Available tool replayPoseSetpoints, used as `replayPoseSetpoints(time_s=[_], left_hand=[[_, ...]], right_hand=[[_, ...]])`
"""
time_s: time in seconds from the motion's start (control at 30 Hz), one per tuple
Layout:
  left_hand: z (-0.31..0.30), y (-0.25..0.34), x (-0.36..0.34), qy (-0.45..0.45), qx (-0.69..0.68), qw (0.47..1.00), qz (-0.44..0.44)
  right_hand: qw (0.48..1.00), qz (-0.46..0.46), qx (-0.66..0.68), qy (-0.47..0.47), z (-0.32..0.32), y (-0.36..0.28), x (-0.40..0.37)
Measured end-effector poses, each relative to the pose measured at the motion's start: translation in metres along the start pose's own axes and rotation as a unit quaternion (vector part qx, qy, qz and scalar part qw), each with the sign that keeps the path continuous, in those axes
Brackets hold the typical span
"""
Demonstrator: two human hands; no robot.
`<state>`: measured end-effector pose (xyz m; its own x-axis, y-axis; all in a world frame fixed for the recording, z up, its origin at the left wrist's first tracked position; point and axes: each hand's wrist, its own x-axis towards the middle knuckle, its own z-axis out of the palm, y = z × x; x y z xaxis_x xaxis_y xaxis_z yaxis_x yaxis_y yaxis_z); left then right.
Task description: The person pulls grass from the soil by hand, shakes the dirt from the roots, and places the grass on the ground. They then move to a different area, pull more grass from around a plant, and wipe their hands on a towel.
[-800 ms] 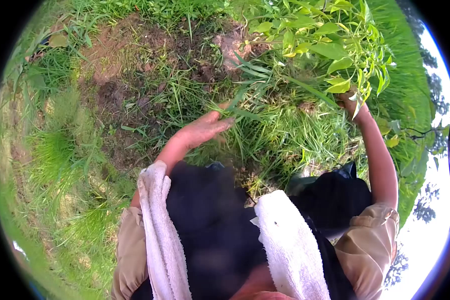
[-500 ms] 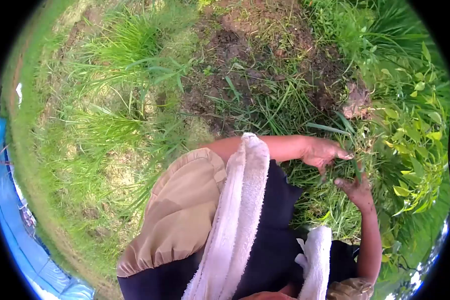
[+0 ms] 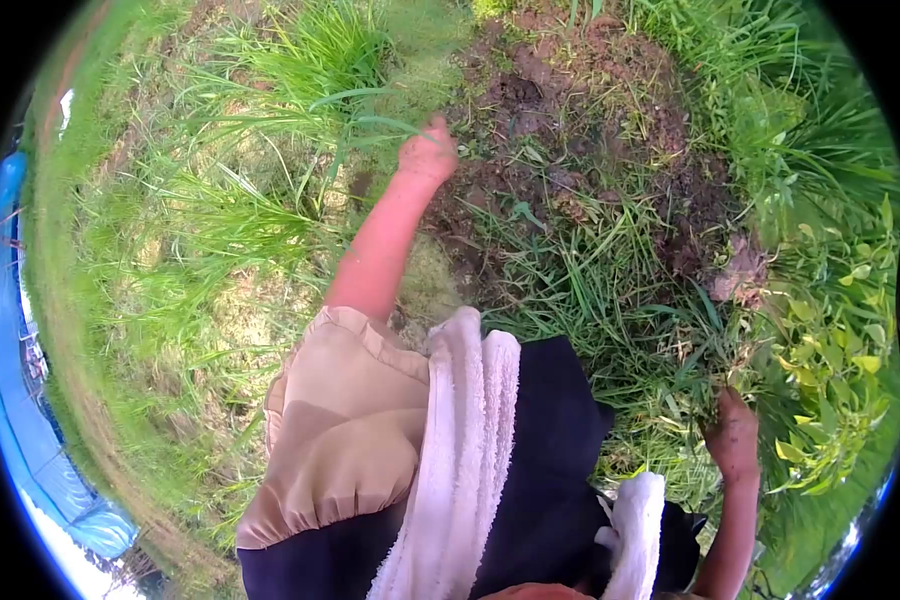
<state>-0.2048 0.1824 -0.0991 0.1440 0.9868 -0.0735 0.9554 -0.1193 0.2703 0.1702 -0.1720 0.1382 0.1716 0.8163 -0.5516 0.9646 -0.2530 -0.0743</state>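
My left hand is stretched out forward at the edge of the dark soil, beside a long broad grass blade. Its fingers look closed, and what they may hold is too small to tell. Low on the right, my right hand has its fingers closed among green stems at the edge of a heap of cut grass. Grass partly hides its fingertips.
Tall grass tufts stand at the upper left. A leafy yellow-green plant grows on the right. A pinkish clod lies above my right hand. Blue sheeting runs along the far left. A white towel hangs over my front.
My left hand has left the grass near my right hand and swung up and left to the soil's edge. My right hand has shifted slightly down, and the view has moved a little.
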Motion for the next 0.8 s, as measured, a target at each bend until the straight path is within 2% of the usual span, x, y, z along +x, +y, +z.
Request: replayPoseSetpoints(time_s=[0.07,0.17,0.2,0.27,0.3,0.33,0.37,0.4,0.43,0.47,0.5,0.53,0.57,0.63,0.67,0.77,0.8], left_hand=[[-0.021,-0.004,0.007,-0.11,0.013,0.993,-0.031],[-0.012,-0.018,0.005,-0.09,0.041,0.995,0.017],[-0.003,-0.025,-0.004,-0.067,0.013,0.997,0.022],[-0.012,-0.017,-0.033,-0.101,-0.066,0.992,0.04],[-0.001,-0.011,-0.055,-0.052,-0.144,0.975,0.16],[-0.02,0.02,-0.085,-0.139,-0.254,0.938,0.189],[-0.022,0.043,-0.11,-0.192,-0.298,0.898,0.26],[-0.03,0.06,-0.124,-0.212,-0.28,0.894,0.278],[-0.032,0.063,-0.12,-0.194,-0.273,0.905,0.261],[-0.028,0.052,-0.107,-0.117,-0.261,0.934,0.213],[-0.021,0.031,-0.085,-0.037,-0.247,0.955,0.159],[-0.007,0.0,-0.062,0.104,-0.194,0.967,0.13],[-0.016,-0.03,-0.042,0.101,-0.054,0.99,0.087],[-0.017,-0.084,-0.009,0.067,0.086,0.993,0.034],[-0.015,-0.097,0.007,-0.025,0.128,0.991,-0.027],[-0.016,-0.096,0.026,-0.062,0.239,0.969,-0.003],[-0.016,-0.092,0.038,-0.058,0.263,0.962,-0.032]], right_hand=[[0.998,-0.066,0.013,-0.006,0.004,-0.027,0.02],[0.992,-0.121,0.01,-0.026,0.002,-0.066,0.058],[0.99,-0.14,0.007,-0.022,0.006,-0.071,0.076],[0.982,-0.17,0.046,0.071,0.022,-0.074,0.115],[0.974,-0.187,0.068,0.111,0.033,-0.076,0.132],[0.972,-0.179,0.058,0.14,0.043,-0.081,0.146],[0.969,-0.173,0.045,0.173,0.053,-0.084,0.161],[0.965,-0.195,0.024,0.172,0.077,-0.074,0.175],[0.965,-0.19,0.009,0.182,0.097,-0.065,0.183],[0.964,-0.182,-0.004,0.192,0.117,-0.057,0.185],[0.963,-0.177,-0.018,0.201,0.13,-0.052,0.184],[0.949,-0.194,-0.041,0.244,0.137,-0.051,0.181],[0.951,-0.187,-0.045,0.242,0.14,-0.052,0.181],[0.954,-0.169,-0.05,0.241,0.147,-0.053,0.183],[0.953,-0.169,-0.055,0.247,0.151,-0.05,0.185],[0.948,-0.185,-0.033,0.256,0.15,-0.049,0.185],[0.947,-0.187,-0.028,0.259,0.149,-0.049,0.185]])
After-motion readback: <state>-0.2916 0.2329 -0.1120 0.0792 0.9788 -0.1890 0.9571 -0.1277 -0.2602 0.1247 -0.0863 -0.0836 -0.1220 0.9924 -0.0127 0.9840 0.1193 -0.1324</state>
